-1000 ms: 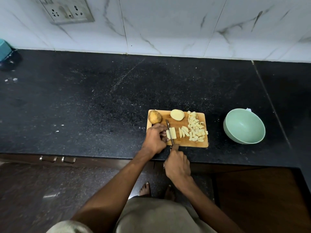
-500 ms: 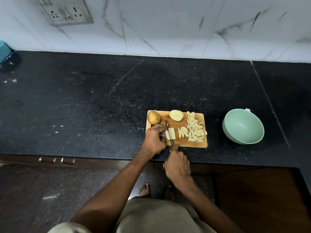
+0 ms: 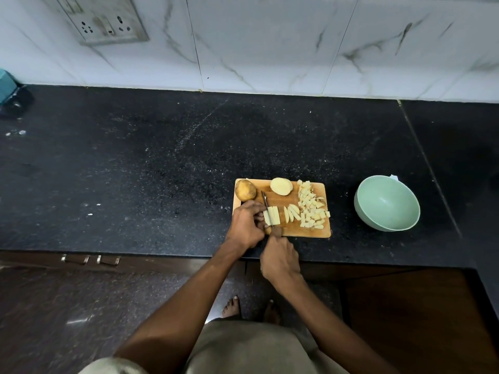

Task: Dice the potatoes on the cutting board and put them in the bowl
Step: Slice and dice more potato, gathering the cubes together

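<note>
left hand holding potato slices on the cutting board, right hand gripping the knife, green bowl well apart.

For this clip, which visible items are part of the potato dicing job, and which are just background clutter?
In the job: cutting board, knife, whole potato, halved potato, potato strips, diced pile, green bowl, left hand, right hand.

Lying about: wall socket, teal object at the counter's far left.

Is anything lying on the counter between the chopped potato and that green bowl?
Nothing visible: only bare black stone counter lies between the wooden cutting board with its pale diced potato pieces and the empty mint-green bowl to its right.
</note>
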